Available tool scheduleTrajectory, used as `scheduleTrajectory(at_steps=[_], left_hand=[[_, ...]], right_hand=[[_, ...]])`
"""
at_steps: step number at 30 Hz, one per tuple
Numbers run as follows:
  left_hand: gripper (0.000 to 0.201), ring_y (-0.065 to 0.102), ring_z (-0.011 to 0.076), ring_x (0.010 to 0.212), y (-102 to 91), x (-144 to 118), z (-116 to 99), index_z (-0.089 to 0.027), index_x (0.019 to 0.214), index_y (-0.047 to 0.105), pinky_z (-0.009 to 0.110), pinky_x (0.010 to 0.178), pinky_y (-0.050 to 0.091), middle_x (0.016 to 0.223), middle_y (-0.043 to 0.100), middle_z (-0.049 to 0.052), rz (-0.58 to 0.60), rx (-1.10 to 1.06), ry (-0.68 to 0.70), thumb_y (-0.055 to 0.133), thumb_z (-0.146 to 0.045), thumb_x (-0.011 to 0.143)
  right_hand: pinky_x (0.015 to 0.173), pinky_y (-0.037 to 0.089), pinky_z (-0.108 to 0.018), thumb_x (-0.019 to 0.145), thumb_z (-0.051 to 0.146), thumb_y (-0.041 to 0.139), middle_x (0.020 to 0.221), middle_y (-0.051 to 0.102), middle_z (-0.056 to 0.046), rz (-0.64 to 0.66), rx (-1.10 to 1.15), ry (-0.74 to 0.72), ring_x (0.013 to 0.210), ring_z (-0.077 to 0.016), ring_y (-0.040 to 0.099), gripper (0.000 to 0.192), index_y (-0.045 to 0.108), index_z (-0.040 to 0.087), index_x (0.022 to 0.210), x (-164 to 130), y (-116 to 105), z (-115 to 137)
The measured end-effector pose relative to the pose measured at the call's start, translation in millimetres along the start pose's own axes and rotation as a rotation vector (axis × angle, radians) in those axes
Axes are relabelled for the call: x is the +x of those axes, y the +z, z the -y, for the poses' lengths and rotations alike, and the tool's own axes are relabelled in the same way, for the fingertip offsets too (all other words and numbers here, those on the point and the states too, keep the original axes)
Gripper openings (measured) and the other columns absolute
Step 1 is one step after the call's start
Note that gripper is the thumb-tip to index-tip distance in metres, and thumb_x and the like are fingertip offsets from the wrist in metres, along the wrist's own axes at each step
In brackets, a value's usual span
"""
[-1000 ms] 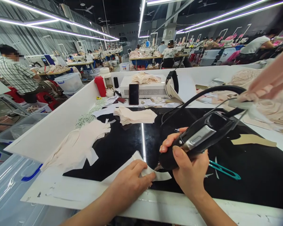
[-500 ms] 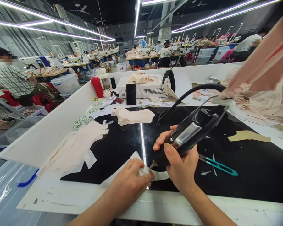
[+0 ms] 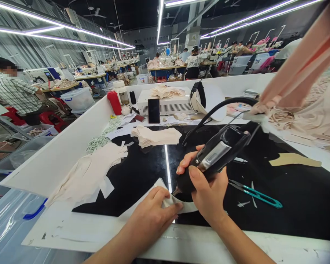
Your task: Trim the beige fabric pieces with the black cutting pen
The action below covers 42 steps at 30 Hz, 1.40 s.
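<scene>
My right hand is closed around a black corded handheld power tool with a metal plate on its side. It is tilted, its pointed metal tip down at the edge of a pale fabric piece on the black mat. My left hand presses that piece down, thumb and bent fingers close to the tip; part of the cloth is hidden beneath it. To the right of my right hand lie teal thread snips and a few thin white scraps.
Pale fabric stacks lie at the left and the middle back. A phone leans against a white vented box. The tool's cable arches near hanging pink cloth. White side walls border the table.
The tool in my right hand has shifted slightly left along the fabric edge. My left hand has edged a little to the right. The whole view has moved slightly.
</scene>
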<state>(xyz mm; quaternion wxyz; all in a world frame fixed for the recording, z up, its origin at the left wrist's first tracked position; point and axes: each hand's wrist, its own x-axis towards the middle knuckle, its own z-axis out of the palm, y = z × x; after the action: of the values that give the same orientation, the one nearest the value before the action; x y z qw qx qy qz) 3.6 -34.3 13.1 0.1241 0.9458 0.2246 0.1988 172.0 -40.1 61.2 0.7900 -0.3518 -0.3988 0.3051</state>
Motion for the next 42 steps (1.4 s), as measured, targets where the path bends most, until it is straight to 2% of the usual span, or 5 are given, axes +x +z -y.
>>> scheduleTrajectory(at_steps=[12,17,22,30,42], left_hand=[[0.027,0.064,0.0205,0.106,-7.2,-3,3,-0.022,0.131,0.063,0.034,0.094,0.059,0.119,0.063,0.010,0.003,-0.081,-0.053,0.056,-0.020,0.104],[0.015,0.063,0.0232,0.100,-18.0,3,19,-0.017,0.113,0.064,0.041,0.090,0.057,0.108,0.066,0.008,-0.103,0.091,-0.243,0.051,-0.021,0.106],[0.010,0.061,0.0252,0.091,-17.4,13,31,-0.017,0.099,0.063,0.042,0.082,0.053,0.100,0.063,0.006,-0.033,0.200,-0.414,0.064,-0.027,0.099],[0.017,0.061,0.0232,0.086,-10.0,14,41,-0.021,0.085,0.060,0.034,0.078,0.047,0.092,0.064,0.003,-0.097,-0.127,-0.437,0.054,-0.032,0.098],[0.039,0.063,0.0188,0.076,-32.6,22,23,-0.018,0.090,0.071,0.025,0.067,0.047,0.083,0.070,0.002,-0.075,-0.913,-0.792,0.078,-0.053,0.074]], right_hand=[[0.070,0.058,-0.030,0.085,0.029,0.080,0.085,0.071,0.006,0.018,-0.086,0.003,0.068,-0.0131,0.066,0.036,0.056,0.030,0.113,4,-5,0],[0.074,0.060,-0.032,0.082,0.038,0.083,0.093,0.074,0.001,0.061,-0.261,-0.057,0.077,-0.0167,0.070,0.039,0.058,0.028,0.109,18,-25,11],[0.082,0.061,-0.038,0.083,0.052,0.079,0.112,0.074,-0.004,0.124,-0.688,-0.019,0.096,-0.0231,0.071,0.044,0.062,0.028,0.116,23,-76,13],[0.103,0.055,-0.057,0.101,0.055,0.050,0.123,0.074,-0.013,0.272,-1.398,-0.230,0.115,-0.0335,0.069,0.043,0.068,0.026,0.127,32,-204,28],[0.071,0.064,-0.048,0.098,0.074,0.033,0.101,0.079,-0.015,0.364,-1.584,-0.177,0.079,-0.0312,0.077,0.070,0.079,0.021,0.106,-4,-255,31]])
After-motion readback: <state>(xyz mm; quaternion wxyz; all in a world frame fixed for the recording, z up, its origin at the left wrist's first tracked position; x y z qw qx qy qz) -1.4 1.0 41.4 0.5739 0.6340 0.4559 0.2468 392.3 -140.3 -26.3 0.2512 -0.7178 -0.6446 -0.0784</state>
